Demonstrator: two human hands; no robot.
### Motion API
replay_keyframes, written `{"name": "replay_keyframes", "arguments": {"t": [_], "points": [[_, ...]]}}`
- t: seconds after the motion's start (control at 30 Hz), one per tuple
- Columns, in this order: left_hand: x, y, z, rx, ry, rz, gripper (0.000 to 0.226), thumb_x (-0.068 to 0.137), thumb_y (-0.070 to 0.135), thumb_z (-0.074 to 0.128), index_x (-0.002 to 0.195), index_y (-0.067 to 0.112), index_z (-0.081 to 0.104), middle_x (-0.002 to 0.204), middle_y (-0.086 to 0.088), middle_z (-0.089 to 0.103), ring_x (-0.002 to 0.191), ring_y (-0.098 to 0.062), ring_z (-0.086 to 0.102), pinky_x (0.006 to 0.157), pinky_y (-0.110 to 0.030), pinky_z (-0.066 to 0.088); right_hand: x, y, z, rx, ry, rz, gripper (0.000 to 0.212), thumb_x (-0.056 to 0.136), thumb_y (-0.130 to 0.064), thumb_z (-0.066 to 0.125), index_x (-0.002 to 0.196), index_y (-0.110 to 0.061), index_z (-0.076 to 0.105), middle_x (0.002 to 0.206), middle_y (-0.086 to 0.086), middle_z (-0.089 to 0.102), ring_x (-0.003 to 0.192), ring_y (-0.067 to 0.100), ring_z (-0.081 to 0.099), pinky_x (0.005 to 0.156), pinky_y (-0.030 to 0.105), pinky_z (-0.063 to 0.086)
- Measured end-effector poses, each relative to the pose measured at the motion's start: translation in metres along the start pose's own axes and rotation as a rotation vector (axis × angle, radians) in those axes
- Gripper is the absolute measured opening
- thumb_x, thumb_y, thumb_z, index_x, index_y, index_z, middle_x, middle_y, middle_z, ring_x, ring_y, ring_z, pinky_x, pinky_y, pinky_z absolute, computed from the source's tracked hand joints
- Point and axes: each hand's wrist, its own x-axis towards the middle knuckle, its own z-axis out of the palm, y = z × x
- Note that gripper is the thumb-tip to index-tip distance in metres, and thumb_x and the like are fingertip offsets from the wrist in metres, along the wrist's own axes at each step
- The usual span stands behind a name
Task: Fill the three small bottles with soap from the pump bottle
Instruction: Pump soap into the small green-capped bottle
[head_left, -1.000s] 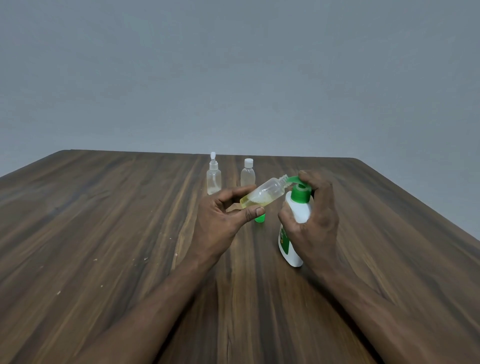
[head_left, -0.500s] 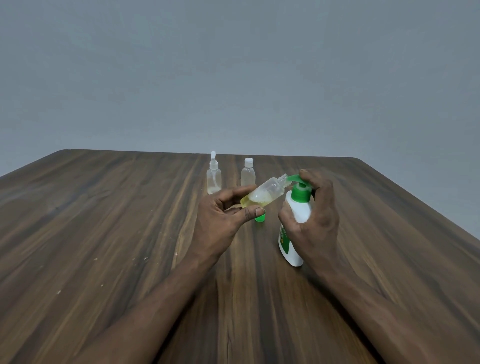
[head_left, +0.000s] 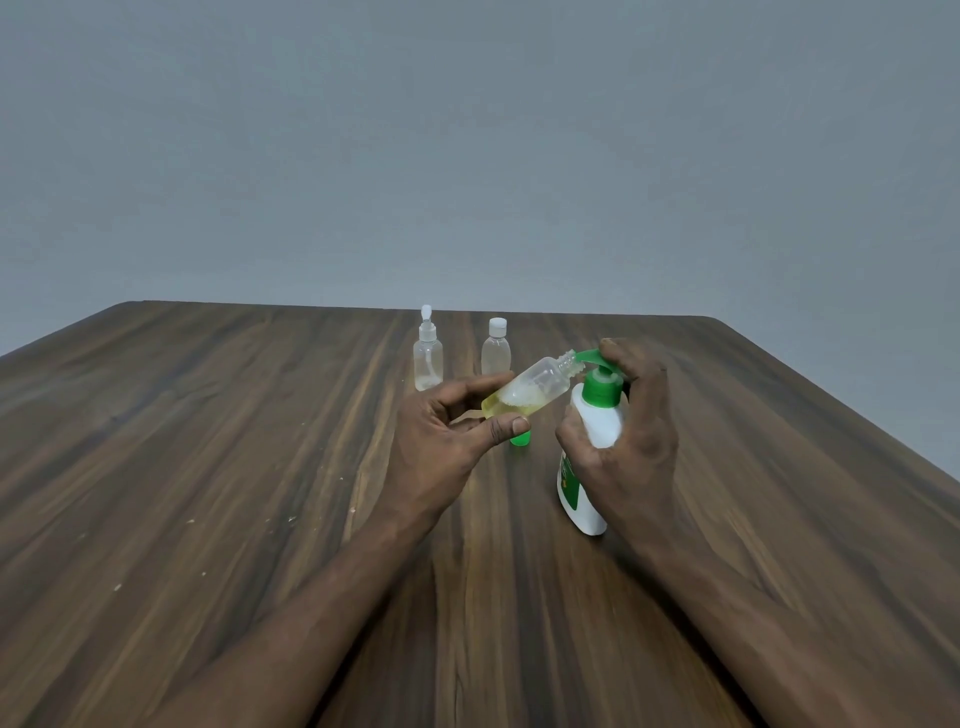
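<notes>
Table (head_left: 208, 441), three small bottles (head_left: 428, 358) (head_left: 496, 349) (head_left: 524, 396), one pump bottle (head_left: 597, 423)

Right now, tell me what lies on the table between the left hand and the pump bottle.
A small green cap, partly hidden behind the left hand's thumb; otherwise the table there is bare. The head view shows it.
</notes>
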Motion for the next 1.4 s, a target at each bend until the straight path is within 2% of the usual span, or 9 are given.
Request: {"name": "replay_keyframes", "arguments": {"t": [0.07,0.17,0.47,0.67,0.77,0.93,1.07,1.27,1.4], "points": [[0.0001,-0.0001,0.0001,-0.001,0.001,-0.002,0.044,0.07,0.005,0.087,0.112,0.008,0.075,0.103,-0.001,0.078,0.098,-0.016,0.074,0.081,-0.027,0.06,-0.0005,-0.0005,0.0002,0.001,0.012,-0.005,0.058,0.073,-0.007,0.068,0.127,-0.014,0.049,0.123,-0.014,0.047,0.114,-0.009,0.047,0.096,0.009,0.035],[0.0001,0.0006,0.0005,0.005,0.007,-0.002,0.044,0.069,0.004,0.087,0.111,0.007,0.075,0.101,0.0,0.079,0.096,-0.015,0.075,0.079,-0.024,0.059,-0.0012,0.0,0.0013,0.003,0.024,0.0,0.059,0.071,0.0,0.07,0.125,-0.012,0.05,0.121,-0.007,0.051,0.113,-0.01,0.047,0.097,0.009,0.035],[-0.001,0.0022,0.0007,0.02,0.01,0.015,0.043,0.07,0.002,0.086,0.111,0.007,0.075,0.101,0.002,0.079,0.095,-0.01,0.075,0.078,-0.021,0.058,0.0004,-0.0007,-0.0012,0.019,-0.002,0.002,0.072,0.07,0.005,0.075,0.131,-0.019,0.045,0.125,-0.016,0.046,0.118,-0.004,0.048,0.098,0.015,0.038],[-0.0015,0.0051,0.0013,0.018,0.003,0.018,0.043,0.07,0.0,0.086,0.11,0.007,0.075,0.099,0.003,0.079,0.094,-0.008,0.074,0.077,-0.016,0.056,-0.0004,-0.0002,-0.0001,0.003,0.007,0.001,0.06,0.071,-0.003,0.069,0.127,-0.013,0.05,0.123,-0.013,0.048,0.114,-0.008,0.048,0.096,0.009,0.035],[-0.0021,0.0058,0.0013,0.021,0.002,0.015,0.043,0.07,0.0,0.086,0.111,0.004,0.075,0.099,0.004,0.079,0.092,-0.006,0.074,0.076,-0.014,0.055,-0.0011,0.0005,0.0005,-0.005,0.012,0.003,0.058,0.071,0.0,0.07,0.125,-0.009,0.051,0.122,-0.008,0.05,0.114,-0.01,0.047,0.096,0.008,0.035],[-0.0018,0.0054,0.001,0.046,0.012,0.026,0.043,0.07,0.002,0.087,0.111,0.006,0.075,0.1,0.003,0.079,0.094,-0.008,0.074,0.076,-0.016,0.056,0.001,-0.0012,-0.0006,0.005,0.0,-0.003,0.06,0.073,-0.007,0.069,0.13,-0.011,0.049,0.125,-0.016,0.045,0.117,-0.007,0.047,0.098,0.012,0.036],[-0.0017,0.0046,0.0006,0.051,0.009,0.028,0.044,0.07,0.002,0.086,0.112,0.004,0.075,0.102,0.0,0.079,0.096,-0.011,0.074,0.077,-0.019,0.057,0.0004,-0.0012,-0.0014,0.001,-0.005,-0.008,0.069,0.071,0.002,0.075,0.132,-0.012,0.047,0.127,-0.015,0.045,0.119,-0.005,0.046,0.099,0.014,0.037],[-0.0018,0.0049,0.0014,0.047,0.013,0.031,0.044,0.07,0.0,0.086,0.111,0.002,0.075,0.1,-0.002,0.079,0.095,-0.012,0.074,0.077,-0.017,0.056,-0.0005,0.0002,0.0006,-0.007,0.005,0.0,0.061,0.069,0.004,0.072,0.125,-0.007,0.052,0.122,-0.009,0.05,0.113,-0.008,0.047,0.096,0.01,0.036],[-0.0021,0.0044,0.0008,0.046,0.011,0.034,0.043,0.07,0.0,0.086,0.111,0.003,0.075,0.101,-0.002,0.079,0.097,-0.012,0.074,0.077,-0.017,0.056,-0.0005,-0.0012,0.0,-0.004,0.008,0.019,0.062,0.07,0.003,0.073,0.126,-0.01,0.05,0.123,-0.011,0.05,0.114,-0.006,0.049,0.096,0.011,0.037]]}}
